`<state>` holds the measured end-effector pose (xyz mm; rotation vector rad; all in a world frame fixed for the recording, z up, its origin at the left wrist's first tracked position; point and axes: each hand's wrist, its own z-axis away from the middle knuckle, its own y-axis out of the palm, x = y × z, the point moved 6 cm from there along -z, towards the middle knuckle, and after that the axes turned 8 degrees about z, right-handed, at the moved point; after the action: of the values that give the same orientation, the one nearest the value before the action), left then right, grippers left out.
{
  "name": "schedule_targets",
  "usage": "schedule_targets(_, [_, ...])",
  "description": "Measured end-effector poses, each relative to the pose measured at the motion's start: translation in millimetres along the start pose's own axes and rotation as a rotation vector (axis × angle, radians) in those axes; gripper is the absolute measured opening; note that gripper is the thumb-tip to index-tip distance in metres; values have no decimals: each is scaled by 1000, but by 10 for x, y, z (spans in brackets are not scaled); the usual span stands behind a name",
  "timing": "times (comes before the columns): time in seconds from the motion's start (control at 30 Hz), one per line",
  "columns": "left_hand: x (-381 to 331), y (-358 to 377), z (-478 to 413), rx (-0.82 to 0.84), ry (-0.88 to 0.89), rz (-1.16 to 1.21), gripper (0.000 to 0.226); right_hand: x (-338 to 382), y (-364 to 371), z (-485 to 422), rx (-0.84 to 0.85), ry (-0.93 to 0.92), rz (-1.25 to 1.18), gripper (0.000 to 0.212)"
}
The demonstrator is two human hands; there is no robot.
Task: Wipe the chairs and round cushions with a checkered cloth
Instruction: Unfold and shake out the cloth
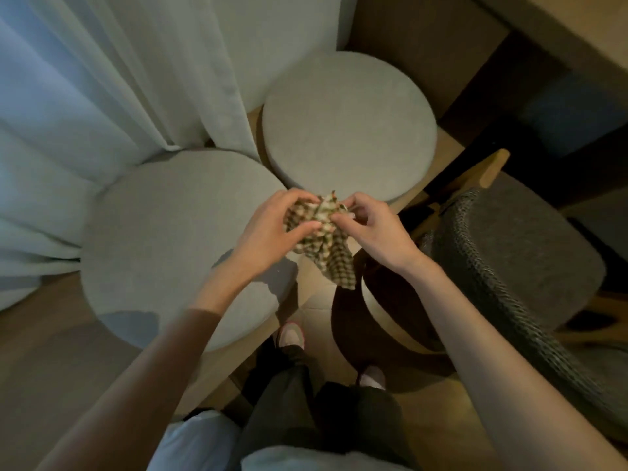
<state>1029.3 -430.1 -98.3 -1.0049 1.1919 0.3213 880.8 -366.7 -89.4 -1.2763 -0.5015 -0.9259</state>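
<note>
A bunched checkered cloth [323, 243] in green, brown and white hangs in the air between both hands, one corner drooping down. My left hand [272, 229] grips its left side with curled fingers and thumb. My right hand [373, 229] pinches its right edge. Below and left lies a large round grey cushion [163, 246]. A second round grey cushion [346, 124] sits behind the hands. At the right stands a dark chair [516, 253] with a woven rim and a grey seat.
Pale curtains [102, 79] hang at the left, touching the near cushion. A wooden table [560, 32] fills the top right corner. My legs and feet [292, 334] stand on the wooden floor between cushion and chair.
</note>
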Motion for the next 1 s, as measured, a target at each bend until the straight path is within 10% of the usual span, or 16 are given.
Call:
schedule_targets(0.43, [-2225,733,414,32,284,88,21,4,-1828,1644,-410,-65,-172,20])
schedule_targets(0.7, [-3382,1899,643,-31,328,101,4,-605,-2817,2909,-124,28,-228,46])
schedule_targets(1.0, [-4154,3005,669,282,399,176,10,-1585,-3916,3834,-553,91,-91,31])
